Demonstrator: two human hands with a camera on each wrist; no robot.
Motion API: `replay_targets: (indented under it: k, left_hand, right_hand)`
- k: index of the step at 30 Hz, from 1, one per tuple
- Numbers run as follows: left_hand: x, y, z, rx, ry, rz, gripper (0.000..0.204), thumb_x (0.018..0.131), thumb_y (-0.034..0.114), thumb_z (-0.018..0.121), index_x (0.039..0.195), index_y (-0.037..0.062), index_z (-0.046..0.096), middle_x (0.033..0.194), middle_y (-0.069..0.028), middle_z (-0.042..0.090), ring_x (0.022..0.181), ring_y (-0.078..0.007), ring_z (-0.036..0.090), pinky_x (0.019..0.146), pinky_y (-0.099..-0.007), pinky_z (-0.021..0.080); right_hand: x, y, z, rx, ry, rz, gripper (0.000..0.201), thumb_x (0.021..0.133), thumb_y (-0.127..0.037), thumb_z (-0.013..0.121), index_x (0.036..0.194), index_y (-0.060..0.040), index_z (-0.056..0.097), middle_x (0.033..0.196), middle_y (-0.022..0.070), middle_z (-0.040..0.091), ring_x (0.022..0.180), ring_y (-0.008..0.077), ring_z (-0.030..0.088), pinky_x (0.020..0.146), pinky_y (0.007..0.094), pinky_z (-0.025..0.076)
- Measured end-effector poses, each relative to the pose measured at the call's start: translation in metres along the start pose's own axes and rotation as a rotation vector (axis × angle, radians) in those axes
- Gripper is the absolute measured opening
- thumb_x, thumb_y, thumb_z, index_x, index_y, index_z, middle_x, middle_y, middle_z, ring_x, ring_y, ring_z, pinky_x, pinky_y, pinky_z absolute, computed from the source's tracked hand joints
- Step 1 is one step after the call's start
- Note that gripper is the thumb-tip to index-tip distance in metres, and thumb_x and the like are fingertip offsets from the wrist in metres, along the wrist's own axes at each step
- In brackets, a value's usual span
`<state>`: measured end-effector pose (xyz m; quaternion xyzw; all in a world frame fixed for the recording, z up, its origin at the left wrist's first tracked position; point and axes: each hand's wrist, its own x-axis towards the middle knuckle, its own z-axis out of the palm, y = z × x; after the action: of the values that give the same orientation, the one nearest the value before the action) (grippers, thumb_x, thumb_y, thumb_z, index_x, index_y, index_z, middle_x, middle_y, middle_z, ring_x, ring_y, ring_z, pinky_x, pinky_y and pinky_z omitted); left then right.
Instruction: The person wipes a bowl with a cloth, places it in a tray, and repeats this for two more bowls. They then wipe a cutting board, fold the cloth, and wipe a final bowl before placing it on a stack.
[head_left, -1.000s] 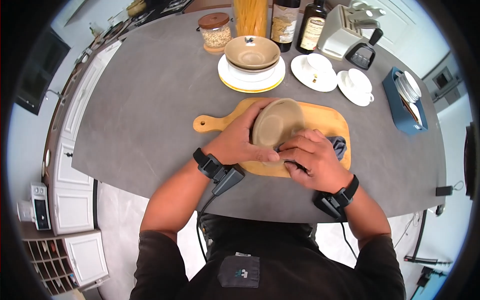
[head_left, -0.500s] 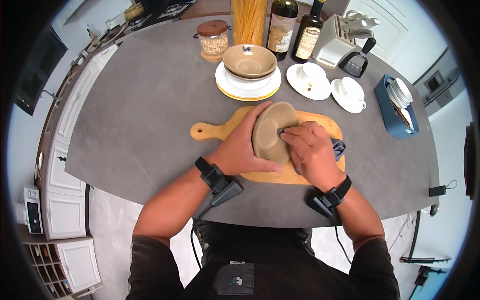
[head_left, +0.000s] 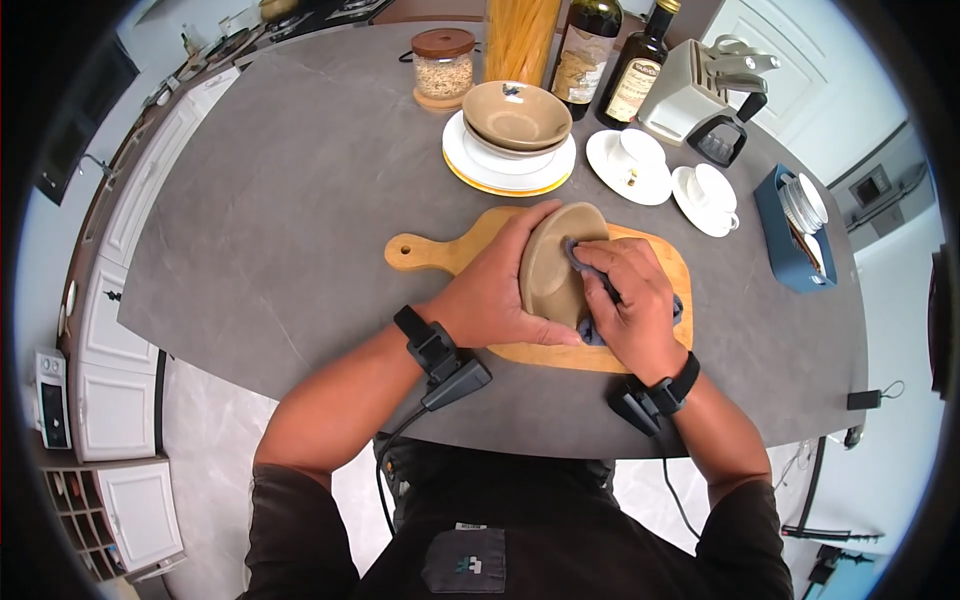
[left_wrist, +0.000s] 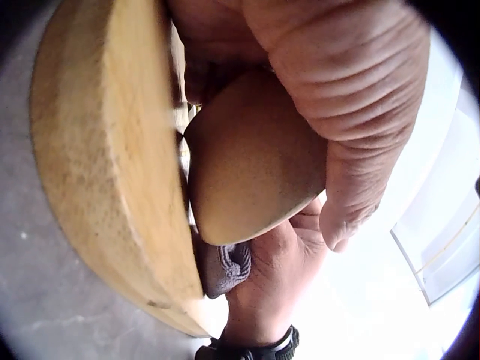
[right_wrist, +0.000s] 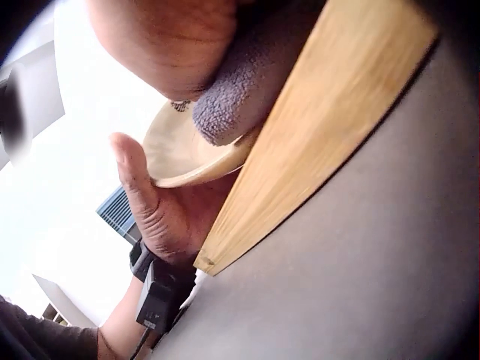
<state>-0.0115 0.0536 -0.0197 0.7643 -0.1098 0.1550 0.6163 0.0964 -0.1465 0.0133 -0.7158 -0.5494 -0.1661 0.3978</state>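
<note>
My left hand grips a tan bowl by its outside, the bowl tilted on its side over a wooden cutting board. My right hand pinches a grey-purple cloth and presses part of it to the bowl's inner surface. In the left wrist view the bowl stands close beside the board, with the cloth below its rim. The right wrist view shows the cloth bunched under my right hand.
Behind the board are stacked bowls on plates, two white cups on saucers, an oat jar, pasta, two bottles and a knife block. A blue bin with dishes stands at the right.
My right hand has moved up against the bowl's inside with the cloth. The bowl has turned more onto its side in my left hand, and the head view has shifted slightly.
</note>
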Motion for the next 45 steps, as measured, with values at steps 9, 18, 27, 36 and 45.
replay_targets:
  k: [9,18,27,36,45]
  left_hand:
    - [-0.002,0.002,-0.004,0.081,-0.014,-0.006,0.137,0.068,0.037,0.107,0.17,0.0031,0.023,0.163,-0.0166,0.045,0.152,-0.0272,0.047,0.125,-0.0432,0.041]
    - [0.0,-0.004,-0.004,0.089,0.005,0.027,0.139,0.067,0.041,0.107,0.17,0.0023,0.023,0.162,-0.0181,0.046,0.151,-0.0289,0.048,0.124,-0.0434,0.042]
    - [-0.001,-0.004,-0.004,0.123,-0.01,0.01,0.139,0.066,0.041,0.107,0.17,0.0021,0.023,0.162,-0.0194,0.046,0.15,-0.0302,0.049,0.124,-0.0437,0.044]
    - [-0.001,-0.003,-0.005,0.117,-0.013,0.033,0.138,0.067,0.04,0.106,0.17,0.0021,0.023,0.163,-0.0198,0.045,0.15,-0.0306,0.049,0.124,-0.044,0.043]
    - [-0.002,-0.003,-0.004,0.127,-0.003,0.025,0.139,0.067,0.041,0.107,0.17,0.0029,0.022,0.163,-0.0184,0.044,0.15,-0.031,0.048,0.124,-0.044,0.042]
  right_hand:
    - [0.006,-0.017,0.005,0.158,-0.223,-0.05,0.029,0.078,0.008,0.08,0.105,-0.0049,0.079,0.097,0.0102,0.071,0.093,0.0344,0.068,0.084,0.0442,0.058]
    - [0.008,-0.006,0.02,-0.016,-0.042,-0.039,0.029,0.076,0.007,0.082,0.102,-0.0045,0.079,0.097,0.0096,0.076,0.093,0.0327,0.071,0.084,0.0437,0.057]
    - [0.007,-0.012,0.005,-0.038,-0.231,-0.074,0.028,0.076,0.003,0.082,0.101,-0.0069,0.078,0.095,0.0071,0.075,0.089,0.0296,0.07,0.081,0.042,0.055]
    - [0.01,-0.014,0.012,0.111,-0.184,-0.057,0.025,0.075,0.003,0.082,0.099,-0.0067,0.077,0.094,0.0063,0.075,0.089,0.0287,0.07,0.08,0.0408,0.054]
    - [0.012,-0.009,0.012,-0.164,-0.124,-0.024,0.025,0.078,0.002,0.084,0.101,-0.0062,0.078,0.099,0.0085,0.077,0.092,0.0299,0.072,0.082,0.0423,0.055]
